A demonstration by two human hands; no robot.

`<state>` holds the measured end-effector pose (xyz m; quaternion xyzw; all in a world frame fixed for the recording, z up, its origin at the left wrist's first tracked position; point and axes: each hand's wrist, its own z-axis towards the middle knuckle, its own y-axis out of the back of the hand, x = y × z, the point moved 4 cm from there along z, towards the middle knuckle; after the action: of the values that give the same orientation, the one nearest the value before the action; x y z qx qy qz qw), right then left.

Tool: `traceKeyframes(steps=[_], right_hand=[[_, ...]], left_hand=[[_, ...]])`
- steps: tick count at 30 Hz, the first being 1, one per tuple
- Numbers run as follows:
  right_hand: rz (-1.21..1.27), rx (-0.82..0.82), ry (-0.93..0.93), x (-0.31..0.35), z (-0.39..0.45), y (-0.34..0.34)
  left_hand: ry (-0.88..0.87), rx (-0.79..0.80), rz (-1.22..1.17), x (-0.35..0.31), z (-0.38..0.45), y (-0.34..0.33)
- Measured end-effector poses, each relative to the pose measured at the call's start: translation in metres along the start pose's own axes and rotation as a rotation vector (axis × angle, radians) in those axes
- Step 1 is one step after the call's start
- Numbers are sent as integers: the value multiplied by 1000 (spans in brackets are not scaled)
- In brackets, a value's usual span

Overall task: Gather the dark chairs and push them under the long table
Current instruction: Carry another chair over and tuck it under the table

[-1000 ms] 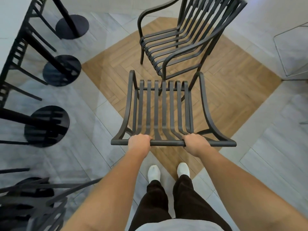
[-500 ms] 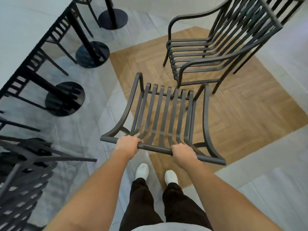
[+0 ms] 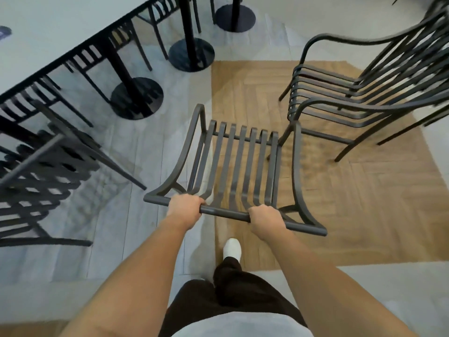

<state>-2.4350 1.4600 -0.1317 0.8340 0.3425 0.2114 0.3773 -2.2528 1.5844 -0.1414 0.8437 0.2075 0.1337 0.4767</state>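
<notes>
Swung left since last frame; long table [image 3: 48, 32] now closer. Left hand [image 3: 185, 206] and right hand [image 3: 266, 218] both wrapped tight around the slatted chair [image 3: 239, 164] top rail.

A square of tan herringbone wood flooring [image 3: 315, 203] is set into pale grey floor tiles [image 3: 136, 154], its left edge running straight up the middle of the view. One white shoe [image 3: 232, 248] stands on that edge, above dark trousers [image 3: 230, 295]. A light grey shirt hem [image 3: 243, 325] fills the bottom edge.
</notes>
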Motion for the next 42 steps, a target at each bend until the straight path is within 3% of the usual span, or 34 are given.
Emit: traceKeyframes(steps=[15,24,42], right_hand=[[-207,-109,151,-1,-54,-38],[-311,-60,323,-13,-82,-57],[-430,-30,536,-76,-49,-37]], left_hand=[[231,-21,-196,-42,-114,-70],[382,-17,-265,-86,-172,-114],[574,41,-304,-153,-148,-86]])
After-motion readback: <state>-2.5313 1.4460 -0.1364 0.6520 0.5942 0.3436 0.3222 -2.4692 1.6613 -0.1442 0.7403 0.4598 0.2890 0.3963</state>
